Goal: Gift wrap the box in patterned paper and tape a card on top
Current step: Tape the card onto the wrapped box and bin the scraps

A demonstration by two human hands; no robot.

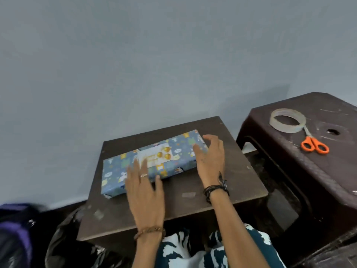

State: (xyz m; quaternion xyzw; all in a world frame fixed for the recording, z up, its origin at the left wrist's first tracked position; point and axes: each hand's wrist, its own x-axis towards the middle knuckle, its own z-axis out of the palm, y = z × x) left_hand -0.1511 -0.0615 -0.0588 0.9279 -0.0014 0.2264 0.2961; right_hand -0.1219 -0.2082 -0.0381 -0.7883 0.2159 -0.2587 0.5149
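**Inspector:** Fingers first.

**Assistant:** Left hand [144, 192]: fingers straight and spread, lying on the near edge of the wrapped box [154, 163], tips close to the card [155, 155]. Right hand [209, 161]: fingers loosely spread and slightly bent at the box's right end; whether they touch the paper, I cannot tell. Neither hand grips anything.

**Inspector:** Location of the box?

**Assistant:** On the small brown table [193, 192], toward its far side, fully covered in blue patterned paper, card on top at centre.

**Inspector:** Step in hand?

**Assistant:** In my judgement, the last one: pressing the card down or checking it. What remains calls for a firm smoothing of the card's edges, if anything.

**Inspector:** Unclear items?

**Assistant:** The tape on the card cannot be made out; the card's print is blurred. Right of the box, on the dark stool [309, 161], lie the tape roll [287, 120] and orange scissors [314, 145], the blades partly under the roll.
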